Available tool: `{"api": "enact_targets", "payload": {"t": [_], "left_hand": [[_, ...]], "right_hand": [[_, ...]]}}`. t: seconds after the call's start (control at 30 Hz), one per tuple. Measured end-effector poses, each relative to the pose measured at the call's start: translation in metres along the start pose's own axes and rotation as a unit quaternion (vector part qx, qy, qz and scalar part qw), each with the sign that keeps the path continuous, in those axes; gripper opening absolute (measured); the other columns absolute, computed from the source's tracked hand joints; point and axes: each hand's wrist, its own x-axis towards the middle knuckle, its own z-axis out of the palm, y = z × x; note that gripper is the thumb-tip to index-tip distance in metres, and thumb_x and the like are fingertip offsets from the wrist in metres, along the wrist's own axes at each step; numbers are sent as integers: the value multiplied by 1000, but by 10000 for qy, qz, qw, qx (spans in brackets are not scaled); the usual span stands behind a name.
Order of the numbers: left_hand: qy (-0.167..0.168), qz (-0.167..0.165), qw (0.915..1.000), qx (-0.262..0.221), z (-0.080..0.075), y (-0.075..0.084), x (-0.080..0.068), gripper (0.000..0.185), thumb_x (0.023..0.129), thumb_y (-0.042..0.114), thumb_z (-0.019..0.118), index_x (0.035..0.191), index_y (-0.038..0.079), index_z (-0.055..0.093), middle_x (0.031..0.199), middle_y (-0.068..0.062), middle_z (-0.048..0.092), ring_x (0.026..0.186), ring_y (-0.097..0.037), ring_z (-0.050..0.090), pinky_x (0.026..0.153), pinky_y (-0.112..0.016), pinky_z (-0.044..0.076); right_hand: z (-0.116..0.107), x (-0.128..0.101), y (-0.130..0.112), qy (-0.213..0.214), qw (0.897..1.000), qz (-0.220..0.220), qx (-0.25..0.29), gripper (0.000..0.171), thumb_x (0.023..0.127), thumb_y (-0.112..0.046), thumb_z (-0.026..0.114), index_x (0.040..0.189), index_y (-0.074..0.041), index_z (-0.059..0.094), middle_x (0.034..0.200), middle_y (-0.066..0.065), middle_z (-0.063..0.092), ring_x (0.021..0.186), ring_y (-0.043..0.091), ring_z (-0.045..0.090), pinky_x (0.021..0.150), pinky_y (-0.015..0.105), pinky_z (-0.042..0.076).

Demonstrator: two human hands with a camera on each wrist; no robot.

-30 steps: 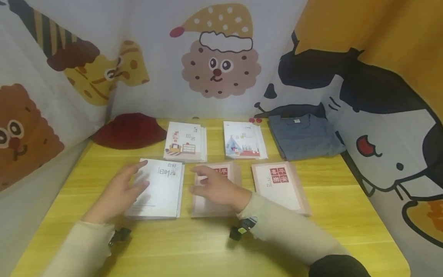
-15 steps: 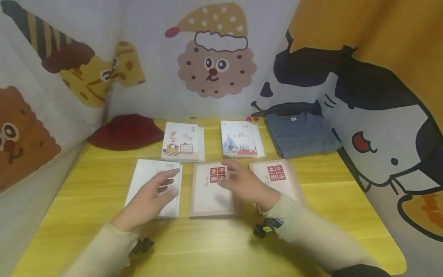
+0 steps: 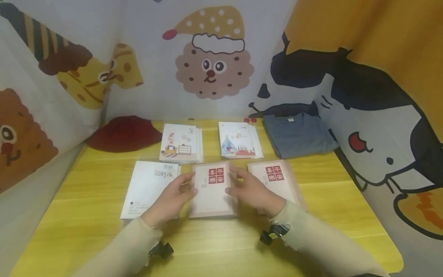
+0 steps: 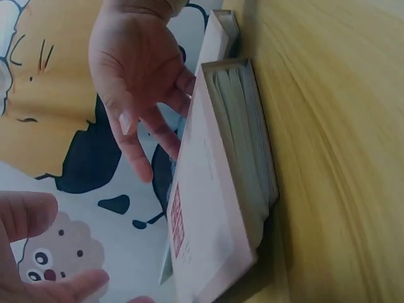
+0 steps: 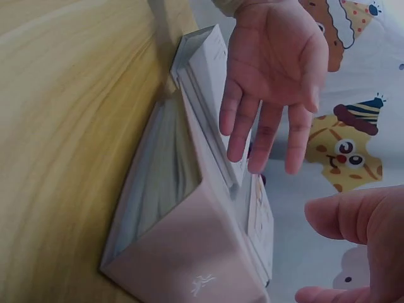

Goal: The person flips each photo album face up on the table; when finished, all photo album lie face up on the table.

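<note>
Flanking the flat pink rectangular book (image 3: 212,190), left hand (image 3: 171,202) and right hand (image 3: 254,192) fingers outstretched

A pink book (image 5: 189,252) lies on the yellow wooden table (image 5: 57,126), its page edges facing the camera. At one o'clock above it hangs the left hand (image 5: 274,69) — palm open, fingers straight, pointing down. At four o'clock, the right hand (image 5: 363,246) shows only blurred fingertips. Cartoon-printed cloth (image 5: 353,136) stands behind.

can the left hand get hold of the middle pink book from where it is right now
Probably yes. The left hand is open beside the middle pink book, nothing lies between them, and the right hand flanks only the other edge.
</note>
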Motion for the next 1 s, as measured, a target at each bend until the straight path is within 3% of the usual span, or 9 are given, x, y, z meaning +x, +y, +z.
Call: {"api": "enact_targets", "payload": {"t": [0.27, 0.47, 0.7, 1.0], "left_hand": [[51, -247, 9996, -117, 14, -7, 10, 68, 105, 21, 62, 165, 11, 32, 172, -22, 24, 158, -43, 25, 129, -56, 22], [217, -338, 9992, 17, 16, -4, 14, 74, 103, 23, 63, 168, 15, 27, 172, -21, 25, 159, -41, 25, 129, -59, 20], [371, -557, 9978, 0, 16, -2, 20, 77, 103, 23, 63, 168, 16, 24, 172, -21, 27, 159, -41, 25, 128, -61, 21], [299, -737, 9947, -650, 24, -5, 30, 80, 103, 16, 62, 169, 14, 16, 165, -27, 37, 149, -43, 44, 118, -58, 42]], "right_hand": [[7, -1, 7, 82, 9999, 11, -113, 82, 94, -22, 78, 164, -8, 36, 165, 16, 43, 151, 42, 40, 125, 60, 29], [11, 2, 13, 191, 9993, 109, -318, 83, 93, -24, 79, 163, -10, 38, 161, 19, 48, 145, 43, 49, 121, 60, 38], [13, 5, 17, 278, 9983, 258, -432, 87, 91, -19, 80, 166, -16, 34, 157, 20, 52, 145, 43, 49, 121, 61, 37], [11, 6, 19, 397, 9979, 296, -415, 85, 93, -8, 74, 166, -21, 32, 149, 21, 59, 134, 42, 59, 112, 59, 49]]}}
